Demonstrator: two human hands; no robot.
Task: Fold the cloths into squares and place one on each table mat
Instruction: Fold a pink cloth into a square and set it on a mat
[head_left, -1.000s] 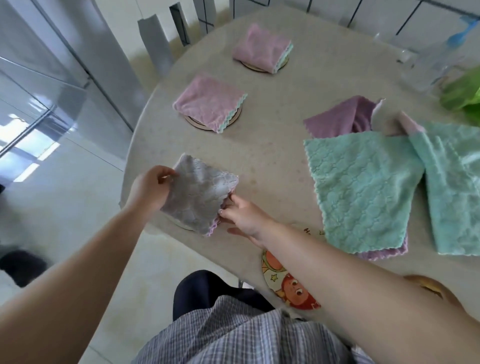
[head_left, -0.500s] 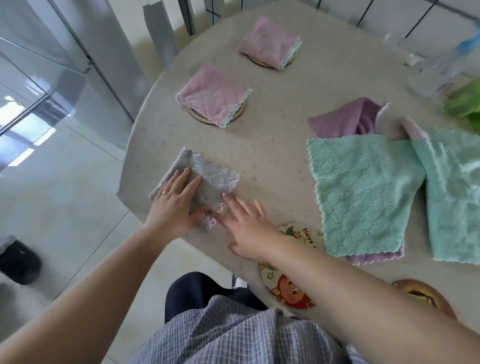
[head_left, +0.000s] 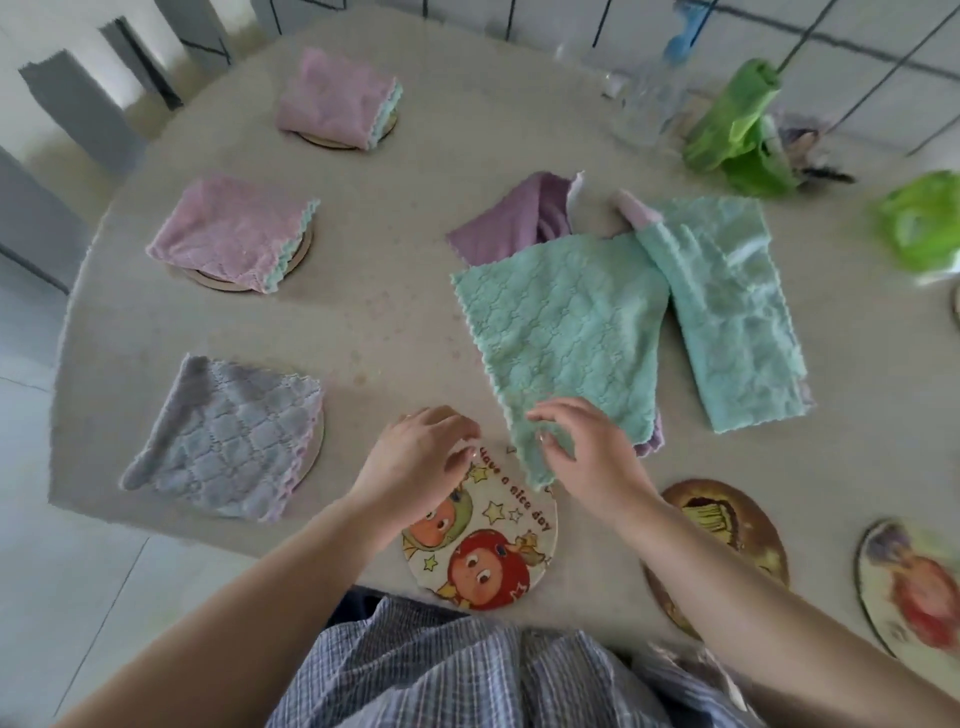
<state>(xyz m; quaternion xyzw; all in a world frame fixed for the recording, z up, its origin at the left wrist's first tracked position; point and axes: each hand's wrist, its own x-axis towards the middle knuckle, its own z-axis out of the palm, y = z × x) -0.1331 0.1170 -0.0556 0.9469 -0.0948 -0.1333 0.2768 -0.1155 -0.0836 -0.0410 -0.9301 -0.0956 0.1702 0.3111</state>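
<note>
Fingers (head_left: 558, 452) of the right hand (head_left: 587, 457) are curling onto the near corner of the mint cloth (head_left: 561, 322), thumb under the scalloped edge, and it looks like a pinch is on. The left hand (head_left: 415, 462) hangs over the cartoon mat (head_left: 493, 545), fingers loosely bent, nothing in them.

That mint cloth lies flat on the worktop (head_left: 374, 312), overlapping a purple cloth (head_left: 509, 223) and beside a second mint cloth (head_left: 737, 322). It's soft, quilted microfibre by the look of it: light, floppy, will drape the instant it's lifted, and the nap should cling to itself rather than slide. Best taken by two corners on one edge, judging from here, so the fold lands square.

Three mats are already dressed: the grey cloth (head_left: 228, 441) nearest, two pink cloths (head_left: 228, 228) beyond.

Writing now: the cartoon mat reads "Have a nice day" in an arc, first word partly under the left hand. The brown mat (head_left: 727, 525) and one more at the right edge show pictures only, no lettering I can make out.
</note>
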